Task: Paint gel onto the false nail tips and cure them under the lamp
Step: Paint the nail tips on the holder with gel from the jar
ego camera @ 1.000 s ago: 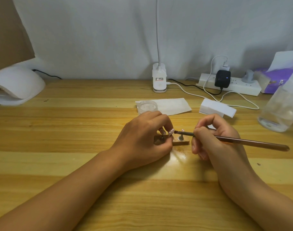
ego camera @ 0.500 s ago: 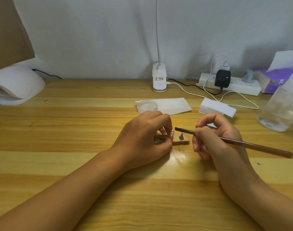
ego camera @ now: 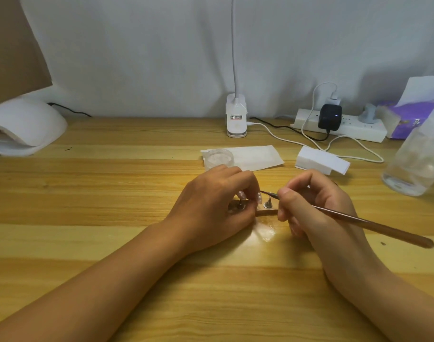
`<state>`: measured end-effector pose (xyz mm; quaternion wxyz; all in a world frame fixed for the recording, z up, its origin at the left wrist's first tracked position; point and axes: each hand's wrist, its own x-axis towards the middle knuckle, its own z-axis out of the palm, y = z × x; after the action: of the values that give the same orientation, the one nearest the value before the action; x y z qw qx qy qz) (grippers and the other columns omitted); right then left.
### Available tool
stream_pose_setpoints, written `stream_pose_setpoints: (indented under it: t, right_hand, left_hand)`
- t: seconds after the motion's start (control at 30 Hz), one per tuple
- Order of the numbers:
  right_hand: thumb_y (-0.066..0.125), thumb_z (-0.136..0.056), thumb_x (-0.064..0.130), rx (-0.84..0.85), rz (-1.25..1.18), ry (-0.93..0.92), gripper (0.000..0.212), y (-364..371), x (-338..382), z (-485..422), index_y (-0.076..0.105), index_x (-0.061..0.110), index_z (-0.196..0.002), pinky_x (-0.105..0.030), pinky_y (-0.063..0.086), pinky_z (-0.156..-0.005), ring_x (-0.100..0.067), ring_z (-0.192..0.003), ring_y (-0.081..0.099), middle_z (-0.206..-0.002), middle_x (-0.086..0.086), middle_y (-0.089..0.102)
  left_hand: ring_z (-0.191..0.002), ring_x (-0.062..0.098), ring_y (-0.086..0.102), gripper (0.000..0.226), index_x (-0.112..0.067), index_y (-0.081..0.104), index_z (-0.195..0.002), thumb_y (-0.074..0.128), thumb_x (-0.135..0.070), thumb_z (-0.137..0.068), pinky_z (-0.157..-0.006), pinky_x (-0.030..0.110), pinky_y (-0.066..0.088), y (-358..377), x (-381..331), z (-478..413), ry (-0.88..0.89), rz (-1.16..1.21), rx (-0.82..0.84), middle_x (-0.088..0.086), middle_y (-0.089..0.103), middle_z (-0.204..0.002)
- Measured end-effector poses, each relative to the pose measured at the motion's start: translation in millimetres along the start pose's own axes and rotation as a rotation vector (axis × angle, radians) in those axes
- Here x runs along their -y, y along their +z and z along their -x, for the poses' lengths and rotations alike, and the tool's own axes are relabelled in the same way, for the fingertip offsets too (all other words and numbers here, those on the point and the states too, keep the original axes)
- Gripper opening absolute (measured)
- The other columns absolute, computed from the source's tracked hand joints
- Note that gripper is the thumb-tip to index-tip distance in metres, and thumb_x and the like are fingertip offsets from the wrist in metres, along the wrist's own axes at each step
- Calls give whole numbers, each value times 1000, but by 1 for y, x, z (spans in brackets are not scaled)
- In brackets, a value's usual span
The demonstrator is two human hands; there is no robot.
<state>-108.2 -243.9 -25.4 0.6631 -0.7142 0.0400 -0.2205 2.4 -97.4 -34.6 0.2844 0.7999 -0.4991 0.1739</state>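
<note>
Has tipped the brush [ego camera: 373,224] steeper since half a second ago: rear end of the handle lower and nearer the body, bristle end kept at almost the same spot, right thumb slid slightly closer to the bristles. A second ago had the bristles lower, against the false nail tip [ego camera: 259,199]. Has kept the left hand [ego camera: 216,201] in place throughout. Leaves the white curing lamp [ego camera: 25,124] at the far left edge of the table [ego camera: 112,193], well apart from both hands. Curls the left hand over the small wooden holder [ego camera: 266,212], fingers bent and closed round its left part, pinning it to the table; cannot tell how the thumb lies underneath. Shows the pale false nail tip just beside the left fingertips, with a bare metal peg [ego camera: 268,203] upright on the holder just to its right. Pinches the brush in the right hand [ego camera: 317,206] pencil fashion, thumb and forefinger pressed together on the shaft close behind the bristles, other fingers curled below. Lays the brush's long axis from upper left to lower right, bristles pointing left at the left forefinger, just above the false nail tip; cannot tell whether touching.
</note>
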Motion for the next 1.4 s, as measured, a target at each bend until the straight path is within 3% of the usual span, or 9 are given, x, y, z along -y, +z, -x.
stream_pose_setpoints:
  t: [0.17,0.4,0.5,0.77,1.13,1.3,1.4]
  right_hand:
    - [65,-88,9,-13,27,25,13,0,-2,-2,56,16,-82,-14,41,-46,-4,-49,54,-59,-3,63]
    - [67,-75,23,-10,75,19,12,1,-2,-3,55,20,-76,-19,41,-48,-7,-54,52,-63,-3,60]
    - [65,-71,27,-20,114,16,12,2,-3,-3,55,22,-76,-27,42,-52,-13,-59,54,-66,-8,60]
    - [64,-72,29,-12,209,5,11,3,-3,-3,55,26,-78,-33,42,-53,-11,-56,51,-70,-12,60]
    - [63,-71,27,-24,144,16,10,1,-2,-3,54,24,-76,-24,38,-48,-7,-51,46,-61,2,55]
    - [68,-88,14,-24,157,-2,19,1,-4,-2,54,22,-77,-29,39,-51,-7,-53,48,-64,-5,58]
    - [66,-85,14,-23,188,-3,16,2,-4,-2,54,22,-79,-31,40,-52,-9,-54,49,-65,-9,59]
  left_hand:
    - [-80,6,50,7,-30,62,-88,66,-30,-82,-64,32,47,1,1,0,3,-8,-6,-22,48,-81]
    - [-81,7,51,7,-29,63,-89,66,-32,-83,-64,31,47,3,2,0,-3,-17,-20,-20,55,-82]
    - [-81,7,51,8,-29,63,-88,64,-34,-82,-63,31,46,3,2,0,-7,-20,-21,-20,55,-82]
    - [-81,7,51,8,-29,62,-87,65,-34,-82,-64,33,48,4,2,0,-24,-2,-21,-18,57,-82]
    - [-80,5,50,5,-32,62,-87,62,-34,-83,-64,30,46,2,2,0,-8,5,-19,-21,55,-81]
    - [-81,7,51,7,-30,62,-88,63,-35,-83,-64,33,47,3,3,1,-17,-4,-18,-18,58,-82]
    - [-81,9,52,8,-29,63,-88,66,-34,-83,-65,34,48,4,3,1,-22,-4,-15,-16,60,-83]
